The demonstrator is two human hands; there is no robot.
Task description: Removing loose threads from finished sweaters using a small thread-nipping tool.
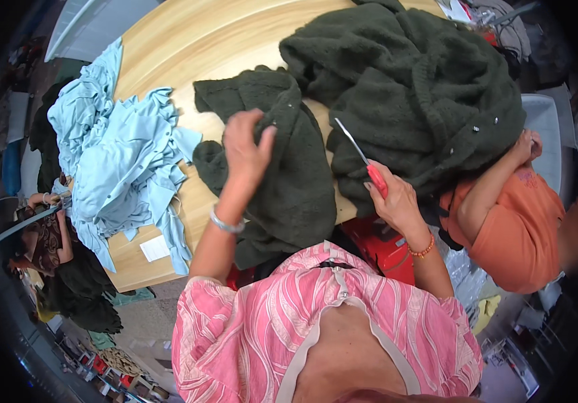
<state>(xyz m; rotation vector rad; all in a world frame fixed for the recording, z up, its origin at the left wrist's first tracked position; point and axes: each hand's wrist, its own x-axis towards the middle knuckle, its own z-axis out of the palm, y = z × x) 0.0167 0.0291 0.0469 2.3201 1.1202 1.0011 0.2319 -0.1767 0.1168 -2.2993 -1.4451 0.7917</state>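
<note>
Two dark green fleece garments cover most of the wooden table [188,40]. The nearer fleece piece [282,174] lies in front of the person, draped over the table's near edge, with small metal snaps along one border. The left hand [245,144] is closed on a fold of this piece, fingers pinching the fabric and lifting it a little off the surface. A silver bracelet [225,225] circles that wrist.

Just to the right, the right hand [396,201] grips the red handles of a pair of scissors [363,158], whose blades point up and to the left, their tip lying against the edge of the larger fleece heap [410,87]. Whether the blades are parted I cannot tell. A beaded orange bracelet [422,251] sits on that wrist.

The larger heap is piled high at the table's far right, and a second person in an orange shirt [517,235] leans against it from the right, one hand [527,144] pressed into the fleece.

On the table's left side lies a crumpled pile of light blue shirts [121,161], partly hanging over the edge, with a small white paper tag [154,248] beside it.
</note>
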